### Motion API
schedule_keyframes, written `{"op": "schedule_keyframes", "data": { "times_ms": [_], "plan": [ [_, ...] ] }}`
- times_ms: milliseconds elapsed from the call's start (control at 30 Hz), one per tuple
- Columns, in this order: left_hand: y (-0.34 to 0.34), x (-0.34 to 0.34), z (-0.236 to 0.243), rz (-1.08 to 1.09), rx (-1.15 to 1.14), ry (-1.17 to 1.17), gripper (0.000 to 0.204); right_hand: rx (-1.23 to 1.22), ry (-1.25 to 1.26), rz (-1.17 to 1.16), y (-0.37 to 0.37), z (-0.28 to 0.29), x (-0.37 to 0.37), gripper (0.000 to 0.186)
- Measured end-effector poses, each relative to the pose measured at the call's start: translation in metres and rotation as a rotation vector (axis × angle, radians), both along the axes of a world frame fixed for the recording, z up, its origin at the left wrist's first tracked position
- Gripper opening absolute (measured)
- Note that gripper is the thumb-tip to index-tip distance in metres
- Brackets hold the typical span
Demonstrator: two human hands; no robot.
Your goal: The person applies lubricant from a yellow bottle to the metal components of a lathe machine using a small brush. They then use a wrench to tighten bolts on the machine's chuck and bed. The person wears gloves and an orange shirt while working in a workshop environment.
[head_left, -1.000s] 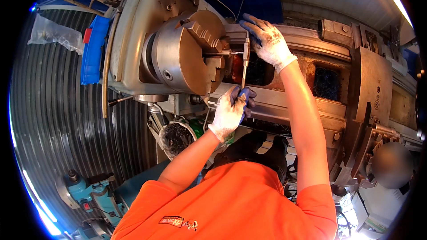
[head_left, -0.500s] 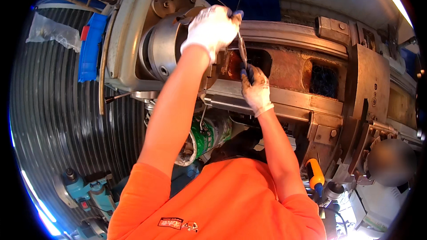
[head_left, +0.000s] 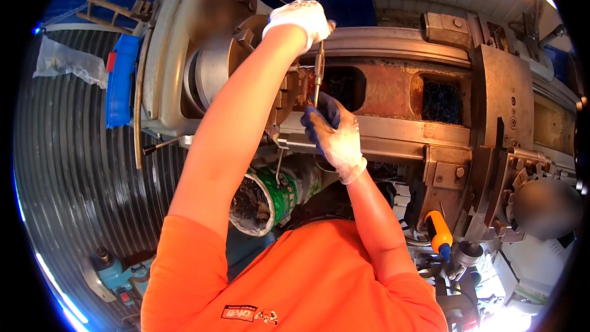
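Note:
A slim metal bar with a thicker middle, which looks like a tap wrench (head_left: pixel 319 66), spans between my two hands beside the lathe chuck (head_left: pixel 208 77). My left hand (head_left: pixel 302 19), in a white glove, is closed round its far end; most of those fingers are hidden. At the near end, my right hand (head_left: pixel 340 138), in a white glove with dark blue fingers, has thumb and fingers loosely about the bar's tip. My left forearm covers part of the chuck. What the bar's middle engages cannot be made out.
Lathe bed rails (head_left: pixel 399 43) run right to the carriage (head_left: pixel 501 95). A green and white bucket (head_left: pixel 279 192) stands below the chuck. An orange bottle (head_left: pixel 437 231) is at lower right; a blue bin (head_left: pixel 123 80) hangs left. A teal machine (head_left: pixel 114 275) stands at lower left.
The bar has swung slightly, its near end shifting left and nearer to me. My right hand has moved left and nearer with looser fingers; my left hand has shifted slightly farther away.

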State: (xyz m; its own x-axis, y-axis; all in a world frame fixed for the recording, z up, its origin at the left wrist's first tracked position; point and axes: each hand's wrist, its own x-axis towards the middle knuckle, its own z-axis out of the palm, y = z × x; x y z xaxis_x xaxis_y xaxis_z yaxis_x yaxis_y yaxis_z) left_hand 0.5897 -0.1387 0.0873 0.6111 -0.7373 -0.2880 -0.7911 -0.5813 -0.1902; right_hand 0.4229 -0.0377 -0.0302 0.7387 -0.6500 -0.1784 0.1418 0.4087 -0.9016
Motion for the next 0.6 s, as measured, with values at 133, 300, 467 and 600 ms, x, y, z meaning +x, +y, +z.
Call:
{"op": "schedule_keyframes", "data": {
  "times_ms": [133,300,467,600],
  "plan": [
    [0.071,-0.040,0.024,0.012,-0.540,0.165,0.055,-0.137,-0.054,0.071,-0.029,-0.019,-0.005,0.027],
    [0.177,-0.063,-0.048,0.091,-0.478,0.488,0.048,-0.353,-0.040,0.211,-0.068,-0.018,0.000,0.019],
    [0.172,-0.095,-0.067,0.634,-0.858,1.180,0.032,-0.655,0.215,0.047,-0.118,-0.012,0.023,0.024],
    [0.181,-0.102,-0.069,0.518,-0.892,1.173,0.032,-1.379,0.160,0.040,-0.151,-0.026,0.070,0.052]
  ]
}}
